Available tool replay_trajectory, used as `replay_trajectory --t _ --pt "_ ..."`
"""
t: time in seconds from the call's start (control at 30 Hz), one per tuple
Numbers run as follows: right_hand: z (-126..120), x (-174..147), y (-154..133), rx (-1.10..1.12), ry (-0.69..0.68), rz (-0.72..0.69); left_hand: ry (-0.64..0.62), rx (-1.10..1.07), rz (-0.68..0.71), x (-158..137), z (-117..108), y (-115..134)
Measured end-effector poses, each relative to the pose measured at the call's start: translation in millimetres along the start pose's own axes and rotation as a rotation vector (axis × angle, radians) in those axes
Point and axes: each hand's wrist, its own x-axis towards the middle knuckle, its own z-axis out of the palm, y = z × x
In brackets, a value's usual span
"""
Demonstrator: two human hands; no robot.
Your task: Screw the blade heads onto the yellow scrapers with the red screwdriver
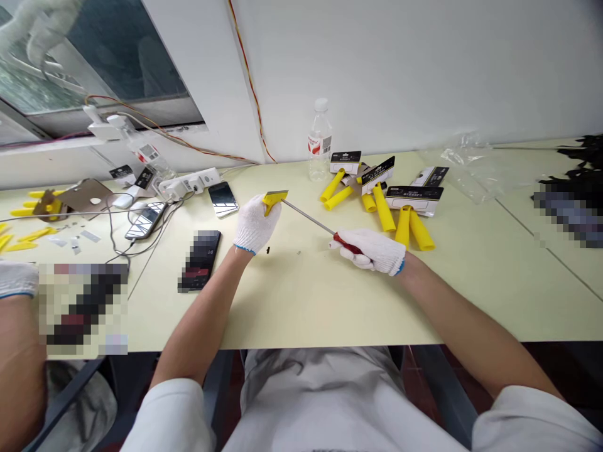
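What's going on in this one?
A person in white gloves holds a small yellow scraper in the left hand and a red-handled screwdriver in the right hand, its shaft pointing at the scraper. Whether the tip touches is unclear. Yellow tubes with packaging cards lie beyond the right hand; a co-worker's gloved hand shows at the left edge.

Bright, soft light across the pale yellow-green tabletop (325, 307), shadows faint! Pale glare streaks the black rectangular glass-fronted phone (223, 199), blocky pixels mask the slim dark phone (202, 260) nearer, and the smooth white wall (400, 69) darkens top right.
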Motion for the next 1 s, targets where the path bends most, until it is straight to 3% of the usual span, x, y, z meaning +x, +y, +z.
replay_trajectory --t 0.13,0.27,0.37,0.67,0.73,0.83,0.9,1.0 --pt "-5.2 3.0 -1.4 -0.22 0.106 -0.062 0.036 0.092 0.037 -1.3 -2.0 0.6" --pt "-10.0 10.0 0.9 -0.843 0.463 -0.266 0.022 0.299 0.071 -5.8 -5.2 3.5" --pt "-6.7 17.6 7.0 -1.169 0.61 -0.263 -0.018 0.424 0.096 -10.0 -6.4 7.9" --pt "10.5 25.5 8.8 -1.473 0.743 -0.261 -0.109 0.395 0.075 -11.3 -8.8 26.8" --pt "19.6 23.0 3.2 -1.477 0.729 -0.303 -0.126 0.324 0.061 -9.8 -7.0 27.8" --pt "42.5 22.9 -5.1 -1.403 0.488 -0.414 -0.151 0.26 0.058 -9.9 -4.8 27.8" --pt "60.8 26.5 -10.0 -1.302 0.303 -0.419 -0.165 0.249 0.076 -11.7 -4.7 28.1" --pt "83.9 34.4 -16.8 -1.243 0.202 -0.359 -0.191 0.245 0.121 -13.8 -5.6 29.1"
